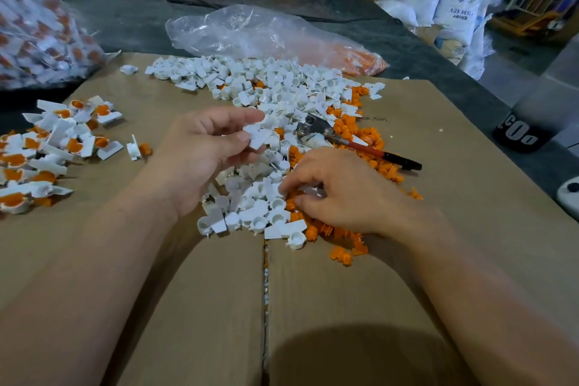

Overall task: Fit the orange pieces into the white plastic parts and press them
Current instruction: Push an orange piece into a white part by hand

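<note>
Part (257, 137) pinched in left hand (203, 150) — above pile (250, 207).

Single head-worn wide-angle view. Looks forward and down along both forearms onto flat brown cardboard sheet (454, 135) over desk (131, 19). Close range: left hand (213, 147), right hand (338, 194) mid-frame. White sacks (457, 3) far behind.

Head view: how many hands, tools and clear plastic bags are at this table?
Hands: 2, left hand pinching a white plastic part, right hand
Red-handled tool: 1
Clear plastic bags: 2, bag of finished parts, bag of orange pieces
Total: 5
</note>
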